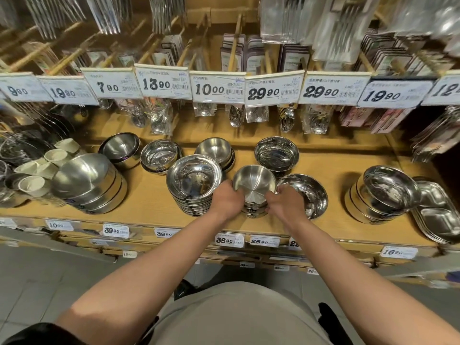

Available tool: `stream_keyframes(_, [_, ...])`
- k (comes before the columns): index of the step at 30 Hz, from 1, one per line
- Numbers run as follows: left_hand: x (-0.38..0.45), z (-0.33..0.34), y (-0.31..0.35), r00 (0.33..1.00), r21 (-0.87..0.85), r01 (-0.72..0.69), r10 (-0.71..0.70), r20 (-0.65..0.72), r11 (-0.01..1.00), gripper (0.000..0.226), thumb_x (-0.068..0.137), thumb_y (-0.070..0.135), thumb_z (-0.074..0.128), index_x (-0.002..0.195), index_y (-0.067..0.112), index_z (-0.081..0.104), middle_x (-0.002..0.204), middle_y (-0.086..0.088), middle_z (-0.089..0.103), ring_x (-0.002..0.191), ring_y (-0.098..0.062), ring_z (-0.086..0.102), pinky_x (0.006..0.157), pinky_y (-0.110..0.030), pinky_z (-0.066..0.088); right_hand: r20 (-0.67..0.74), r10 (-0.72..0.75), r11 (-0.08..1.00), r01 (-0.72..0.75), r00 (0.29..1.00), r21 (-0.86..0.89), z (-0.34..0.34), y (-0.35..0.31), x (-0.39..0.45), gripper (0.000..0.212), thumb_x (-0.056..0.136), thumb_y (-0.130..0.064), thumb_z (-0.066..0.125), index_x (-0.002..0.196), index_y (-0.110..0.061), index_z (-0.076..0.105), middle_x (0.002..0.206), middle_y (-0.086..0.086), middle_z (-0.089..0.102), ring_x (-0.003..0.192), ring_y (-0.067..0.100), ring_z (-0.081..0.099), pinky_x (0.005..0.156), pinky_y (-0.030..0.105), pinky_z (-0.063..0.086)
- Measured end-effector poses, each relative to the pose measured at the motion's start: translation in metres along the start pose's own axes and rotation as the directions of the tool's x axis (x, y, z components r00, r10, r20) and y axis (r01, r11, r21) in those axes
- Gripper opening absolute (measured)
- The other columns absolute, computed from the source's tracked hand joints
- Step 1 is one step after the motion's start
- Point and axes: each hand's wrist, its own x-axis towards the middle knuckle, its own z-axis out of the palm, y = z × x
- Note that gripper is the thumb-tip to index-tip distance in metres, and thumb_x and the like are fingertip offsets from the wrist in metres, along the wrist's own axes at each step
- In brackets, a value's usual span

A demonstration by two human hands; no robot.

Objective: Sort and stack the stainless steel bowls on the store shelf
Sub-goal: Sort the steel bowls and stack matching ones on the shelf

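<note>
A small stack of brushed steel bowls (254, 185) stands near the front middle of the wooden shelf (149, 205). My left hand (227, 199) grips the stack's left side and my right hand (283, 202) grips its right side, fingers curled round the rim and wall. Just to its left stands a taller stack of shiny wide bowls (194, 180). A shallow shiny bowl (308, 192) leans against the stack's right side, partly behind my right hand. Behind stand more bowl stacks (276, 153), (215, 149), (160, 155), (122, 148).
A large tilted bowl stack (87, 183) and white cups (37, 170) fill the left. At the right are another bowl stack (388, 192) and divided steel trays (438, 215). Price tags (216, 87) and packaged spoons (236, 115) hang above the back of the shelf.
</note>
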Motion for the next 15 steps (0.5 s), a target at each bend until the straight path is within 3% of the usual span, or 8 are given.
stream_keyframes(3, [-0.001, -0.001, 0.003, 1.0, 0.084, -0.014, 0.015, -0.005, 0.996, 0.031, 0.102, 0.022, 0.051, 0.119, -0.001, 0.062, 0.115, -0.018, 0.067, 0.106, -0.033, 0.063, 0.079, -0.034, 0.048, 0.002, -0.005, 0.994, 0.005, 1.0, -0.107, -0.004, -0.003, 0.005, 0.031, 0.093, -0.027, 0.059, 0.108, 0.0, 0.065, 0.094, 0.017, 0.074, 0.094, 0.035, 0.071, 0.088, 0.042, 0.055])
stream_keyframes(7, [-0.004, -0.005, 0.007, 0.996, 0.174, -0.05, 0.063, -0.07, 0.983, 0.025, 0.099, 0.013, 0.052, 0.117, -0.001, 0.062, 0.114, -0.017, 0.067, 0.105, -0.033, 0.063, 0.077, -0.034, 0.047, -0.019, -0.036, 0.985, 0.032, 0.999, -0.169, -0.01, -0.008, 0.011, 0.046, 0.095, -0.03, 0.061, 0.132, -0.004, 0.059, 0.117, 0.012, 0.07, 0.111, 0.033, 0.066, 0.093, 0.036, 0.049])
stream_keyframes(9, [-0.005, -0.006, 0.008, 0.993, 0.189, -0.059, 0.076, -0.086, 0.98, 0.023, 0.096, 0.007, 0.053, 0.115, -0.003, 0.063, 0.112, -0.018, 0.068, 0.102, -0.033, 0.063, 0.075, -0.032, 0.046, -0.001, -0.048, 0.992, 0.047, 0.999, -0.121, -0.012, -0.008, 0.012, 0.044, 0.094, -0.026, 0.063, 0.133, -0.007, 0.059, 0.099, 0.005, 0.073, 0.098, 0.029, 0.072, 0.094, 0.044, 0.054])
stream_keyframes(11, [-0.006, -0.006, 0.008, 0.991, 0.179, -0.061, 0.08, -0.103, 0.982, 0.024, 0.095, 0.002, 0.053, 0.116, -0.003, 0.064, 0.111, -0.018, 0.068, 0.097, -0.029, 0.062, 0.074, -0.029, 0.045, 0.01, -0.053, 0.996, 0.053, 0.999, -0.069, -0.012, -0.007, 0.013, 0.039, 0.092, -0.021, 0.066, 0.128, -0.008, 0.063, 0.073, -0.007, 0.064, 0.083, 0.024, 0.075, 0.09, 0.05, 0.057])
stream_keyframes(14, [-0.009, -0.005, 0.01, 0.986, 0.131, -0.075, 0.094, -0.137, 0.988, 0.026, 0.095, -0.001, 0.051, 0.117, -0.001, 0.064, 0.108, -0.015, 0.069, 0.091, -0.025, 0.061, 0.073, -0.026, 0.044, -0.004, -0.04, 0.999, 0.04, 0.999, -0.033, -0.012, -0.008, 0.011, 0.022, 0.09, -0.018, 0.069, 0.111, -0.011, 0.069, 0.067, -0.014, 0.056, 0.076, 0.021, 0.076, 0.086, 0.05, 0.06])
stream_keyframes(15, [-0.01, -0.005, 0.01, 0.984, 0.115, -0.084, 0.1, -0.146, 0.99, 0.026, 0.094, -0.001, 0.052, 0.117, 0.001, 0.064, 0.107, -0.014, 0.07, 0.091, -0.024, 0.061, 0.073, -0.027, 0.044, -0.001, -0.03, 0.999, 0.03, 1.0, -0.029, -0.011, -0.008, 0.01, 0.027, 0.09, -0.018, 0.068, 0.116, -0.01, 0.068, 0.066, -0.014, 0.057, 0.076, 0.02, 0.076, 0.086, 0.05, 0.06])
